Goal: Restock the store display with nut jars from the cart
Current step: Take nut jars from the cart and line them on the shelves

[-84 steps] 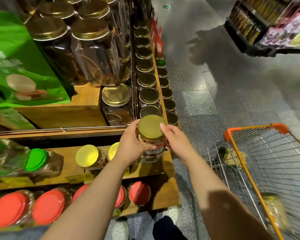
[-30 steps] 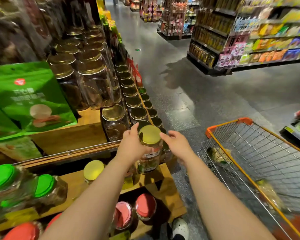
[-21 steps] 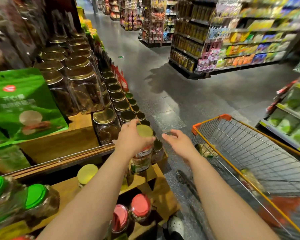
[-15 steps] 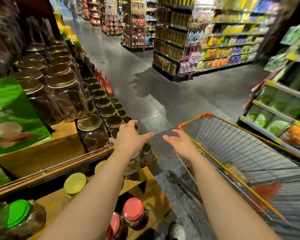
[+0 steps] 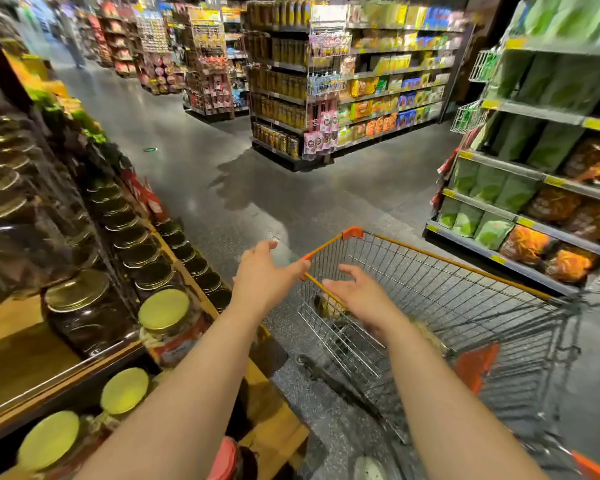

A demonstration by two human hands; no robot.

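Both hands, left hand (image 5: 264,275) and right hand (image 5: 359,294), spread empty over the wire cart (image 5: 430,306); a round gold-lidded jar (image 5: 167,318) sits left; cart contents blurred.

Dim, warm store lighting from overhead, soft glare patches on the glossy dark speckled floor (image 5: 257,188), heavy motion blur on the orange-rimmed wire shopping cart (image 5: 465,306) and gold-lidded glass jars (image 5: 125,220), wide-angle bowing at frame edges, far stocked shelves (image 5: 343,81) soft.

Yellow-lid nut jar (image 5: 168,323) upright on display shelf (image 5: 201,292) — cart (image 5: 430,296) beside, rt.
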